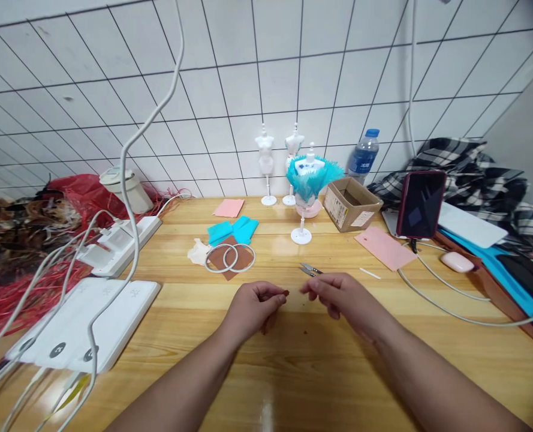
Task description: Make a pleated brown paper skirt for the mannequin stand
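My left hand is closed, with thumb and forefinger pinching a small brown piece, mostly hidden by the fingers. Just to its right, my right hand is also closed in a pinch; anything between its fingertips is too small to make out. Dark-bladed thread snips lie on the table just beyond the right hand. Two white rings overlap on a square brown sheet, beside folded turquoise pieces. A tiny brown scrap rests on the wood between my forearms.
Behind stand a white mini dress form and another wearing turquoise ruffles. A cardboard box, water bottle and pink sheet are at right, near a propped phone. White cables cross above a white power bank at left.
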The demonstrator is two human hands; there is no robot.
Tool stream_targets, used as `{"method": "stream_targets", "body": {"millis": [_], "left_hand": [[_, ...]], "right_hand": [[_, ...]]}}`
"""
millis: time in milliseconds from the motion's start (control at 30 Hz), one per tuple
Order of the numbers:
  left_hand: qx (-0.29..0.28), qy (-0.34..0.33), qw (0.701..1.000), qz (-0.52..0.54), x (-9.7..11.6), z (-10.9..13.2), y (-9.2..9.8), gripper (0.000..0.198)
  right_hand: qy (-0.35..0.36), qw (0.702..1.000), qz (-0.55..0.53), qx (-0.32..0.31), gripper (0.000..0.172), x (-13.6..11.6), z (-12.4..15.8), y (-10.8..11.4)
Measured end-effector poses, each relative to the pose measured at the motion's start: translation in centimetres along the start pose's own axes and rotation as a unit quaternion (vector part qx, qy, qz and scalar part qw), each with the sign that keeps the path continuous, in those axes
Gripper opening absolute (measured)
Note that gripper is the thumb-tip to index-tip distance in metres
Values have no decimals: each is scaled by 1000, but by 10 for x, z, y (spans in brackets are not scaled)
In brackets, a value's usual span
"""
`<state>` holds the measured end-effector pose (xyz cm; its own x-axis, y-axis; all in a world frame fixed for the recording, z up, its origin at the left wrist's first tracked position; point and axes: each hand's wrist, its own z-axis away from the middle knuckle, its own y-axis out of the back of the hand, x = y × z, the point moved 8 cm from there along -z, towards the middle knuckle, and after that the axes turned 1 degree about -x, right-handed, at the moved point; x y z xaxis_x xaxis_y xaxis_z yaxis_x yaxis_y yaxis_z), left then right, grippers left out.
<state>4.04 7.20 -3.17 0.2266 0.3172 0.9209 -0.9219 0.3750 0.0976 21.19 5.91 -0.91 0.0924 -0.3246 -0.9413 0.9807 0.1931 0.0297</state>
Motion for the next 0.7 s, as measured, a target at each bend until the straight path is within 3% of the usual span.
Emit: {"method": "stream_targets", "body": {"millis": [67, 133, 300, 700], "left_hand": [[4, 1, 1000, 18, 1, 0, 0, 32], [11, 2, 1000, 24, 3, 2, 0, 32], [28, -6, 999, 31, 7, 6, -1, 30], [-1, -18, 1000, 17, 8, 6, -3, 38]], "right_hand": [[-22, 998, -57, -34, 40, 5, 5, -24], [-34, 997, -68, -31, 37, 10, 4, -34], [-7, 999, -40, 16, 32, 18, -7, -34], [-20, 998, -56, 9, 34, 28, -13, -35]]}}
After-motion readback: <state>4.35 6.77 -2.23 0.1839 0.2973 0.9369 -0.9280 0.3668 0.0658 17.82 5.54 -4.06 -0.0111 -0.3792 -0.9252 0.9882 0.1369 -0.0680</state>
